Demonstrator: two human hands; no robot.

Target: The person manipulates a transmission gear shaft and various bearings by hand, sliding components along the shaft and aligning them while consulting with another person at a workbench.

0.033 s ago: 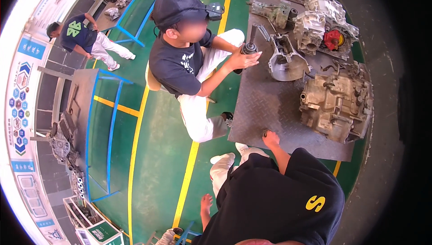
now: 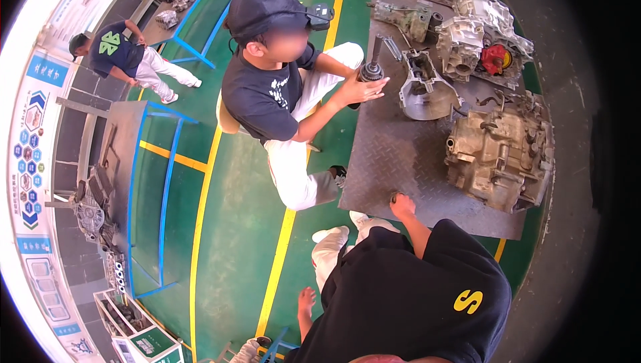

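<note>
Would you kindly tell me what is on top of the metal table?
A brownish casing, an open grey housing and other metal castings are on the metal table; the surface beneath them is covered.

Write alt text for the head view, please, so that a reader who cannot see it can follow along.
The wearer's right hand, loosely curled, is at the edge of a metal-topped bench, while the left hand hangs away from it. Beyond, a seated co-worker holds a dark shaft-like part, and several metal housings sit on the bench.
</note>
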